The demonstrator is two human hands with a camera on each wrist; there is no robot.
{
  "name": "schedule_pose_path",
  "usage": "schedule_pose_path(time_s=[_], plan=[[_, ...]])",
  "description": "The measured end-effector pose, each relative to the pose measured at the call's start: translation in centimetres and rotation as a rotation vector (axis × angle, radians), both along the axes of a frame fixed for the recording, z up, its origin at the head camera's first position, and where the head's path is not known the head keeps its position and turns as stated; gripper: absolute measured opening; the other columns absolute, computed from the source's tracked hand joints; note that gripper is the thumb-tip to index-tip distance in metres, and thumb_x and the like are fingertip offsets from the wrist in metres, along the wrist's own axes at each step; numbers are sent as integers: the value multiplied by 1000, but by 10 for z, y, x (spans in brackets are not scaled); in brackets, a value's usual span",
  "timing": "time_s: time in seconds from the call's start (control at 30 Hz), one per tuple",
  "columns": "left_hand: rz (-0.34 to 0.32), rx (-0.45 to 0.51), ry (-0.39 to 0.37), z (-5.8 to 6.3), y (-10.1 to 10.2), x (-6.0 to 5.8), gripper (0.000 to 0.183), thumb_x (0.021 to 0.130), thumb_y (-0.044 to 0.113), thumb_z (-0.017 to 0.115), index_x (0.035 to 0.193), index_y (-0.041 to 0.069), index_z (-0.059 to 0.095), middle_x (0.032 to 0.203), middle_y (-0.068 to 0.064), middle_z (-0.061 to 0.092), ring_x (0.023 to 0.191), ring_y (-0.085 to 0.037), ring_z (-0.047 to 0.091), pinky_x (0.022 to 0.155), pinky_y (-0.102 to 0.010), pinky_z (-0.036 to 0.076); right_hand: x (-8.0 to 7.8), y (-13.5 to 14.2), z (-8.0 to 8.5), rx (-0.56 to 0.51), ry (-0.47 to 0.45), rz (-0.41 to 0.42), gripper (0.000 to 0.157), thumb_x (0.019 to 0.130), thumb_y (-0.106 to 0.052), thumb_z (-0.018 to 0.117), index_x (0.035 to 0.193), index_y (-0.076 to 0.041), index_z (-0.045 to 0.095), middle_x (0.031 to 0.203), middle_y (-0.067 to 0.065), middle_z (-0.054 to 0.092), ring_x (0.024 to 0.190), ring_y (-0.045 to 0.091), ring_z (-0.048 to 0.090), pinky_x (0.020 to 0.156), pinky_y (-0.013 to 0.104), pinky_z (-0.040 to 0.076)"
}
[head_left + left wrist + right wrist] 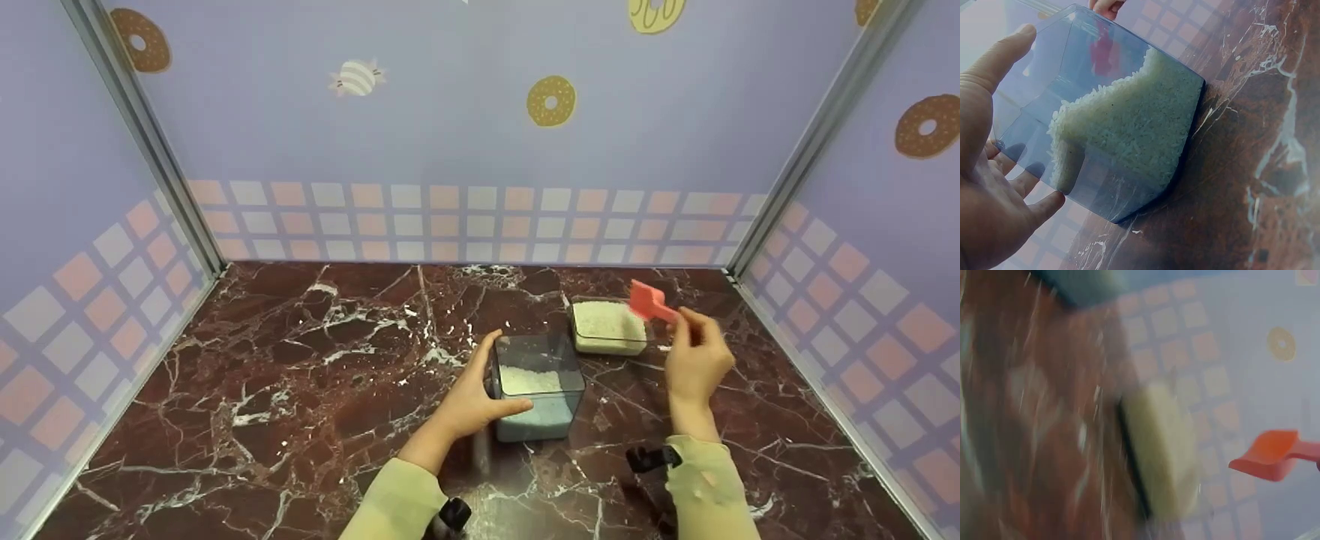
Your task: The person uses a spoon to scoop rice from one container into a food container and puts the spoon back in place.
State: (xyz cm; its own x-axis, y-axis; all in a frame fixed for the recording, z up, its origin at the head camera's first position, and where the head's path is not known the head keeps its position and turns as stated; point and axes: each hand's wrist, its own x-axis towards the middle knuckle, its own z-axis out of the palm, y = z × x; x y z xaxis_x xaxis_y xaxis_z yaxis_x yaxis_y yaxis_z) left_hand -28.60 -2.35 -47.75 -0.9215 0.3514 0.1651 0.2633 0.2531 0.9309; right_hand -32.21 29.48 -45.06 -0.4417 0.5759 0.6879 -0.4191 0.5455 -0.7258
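A tall clear bin (536,390), partly filled with rice (1129,112), stands on the marble-patterned table. My left hand (480,397) grips it from the left, with the thumb on the near side and fingers around the far side. In the left wrist view the rice slopes unevenly against the clear wall. By its handle, my right hand (697,356) pinches a red-pink scoop (1269,455), raised at the right. No rice shows in the scoop's bowl. Just behind and left of that hand is a low clear box of rice (609,328), which the scoop overlaps in the head view.
The dark red marble-patterned table (315,405) has white specks scattered at its back middle. Patterned panels (450,135) enclose it at the back and both sides, joined by metal corner posts (817,135). Black camera mounts sit at both wrists.
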Motion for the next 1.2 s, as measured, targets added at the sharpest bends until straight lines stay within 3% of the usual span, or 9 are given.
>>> schedule_pose_path(time_s=[0.17,0.27,0.33,0.4,0.63,0.77,0.87,1.0,1.2], plan=[[0,-2,4,0,0,0,113,76,32,91,164,28,19,172,-17,16,156,-45,19,123,-71,19,12,-1,31,-748,1,354,5,91,6,71,92,4,76,69,2,73,54,6,70,54,13,55],[-1,5,10,0,0,0,113,76,32,91,163,28,20,172,-17,18,156,-45,21,123,-70,20,22,-6,46,-892,-45,503,11,92,5,71,86,-2,77,69,6,73,54,10,71,55,14,57],[0,9,14,-1,0,-1,113,76,31,91,163,28,20,171,-17,19,155,-44,23,123,-70,21,28,-14,53,-829,-90,569,12,92,6,70,86,-1,77,70,6,73,55,11,70,56,16,58],[0,14,17,-1,0,-1,113,75,31,92,163,27,20,170,-17,22,154,-44,27,123,-69,23,35,-25,58,-658,-149,591,8,92,7,69,90,3,76,70,4,73,56,10,69,57,18,58],[-1,18,31,-1,-1,-1,114,74,32,92,163,25,21,169,-17,25,154,-42,27,123,-68,22,56,-64,58,133,-359,554,9,87,6,75,96,6,74,80,12,76,61,8,67,58,21,58],[-3,19,34,-2,-1,-2,115,74,34,92,163,24,20,169,-18,25,153,-43,29,122,-68,24,62,-83,50,589,-320,479,11,84,4,78,93,-1,75,84,13,77,65,13,68,60,24,59],[-8,35,33,-2,0,-2,115,74,31,92,163,23,21,167,-19,28,151,-44,33,122,-67,26,64,-94,43,818,-274,423,11,82,4,79,88,-4,75,82,9,77,65,17,69,60,30,59],[-15,45,38,-2,0,-3,115,73,30,93,163,22,21,166,-18,31,150,-43,35,123,-65,26,66,-101,40,823,-380,453,11,83,3,78,83,-7,74,76,4,75,60,11,60,55,26,51],[-18,50,42,-2,0,-2,113,74,31,93,162,25,23,165,-16,33,149,-43,37,121,-67,27,62,-102,43,456,-616,528,5,87,0,76,85,-4,78,74,7,76,59,8,61,55,19,47]])
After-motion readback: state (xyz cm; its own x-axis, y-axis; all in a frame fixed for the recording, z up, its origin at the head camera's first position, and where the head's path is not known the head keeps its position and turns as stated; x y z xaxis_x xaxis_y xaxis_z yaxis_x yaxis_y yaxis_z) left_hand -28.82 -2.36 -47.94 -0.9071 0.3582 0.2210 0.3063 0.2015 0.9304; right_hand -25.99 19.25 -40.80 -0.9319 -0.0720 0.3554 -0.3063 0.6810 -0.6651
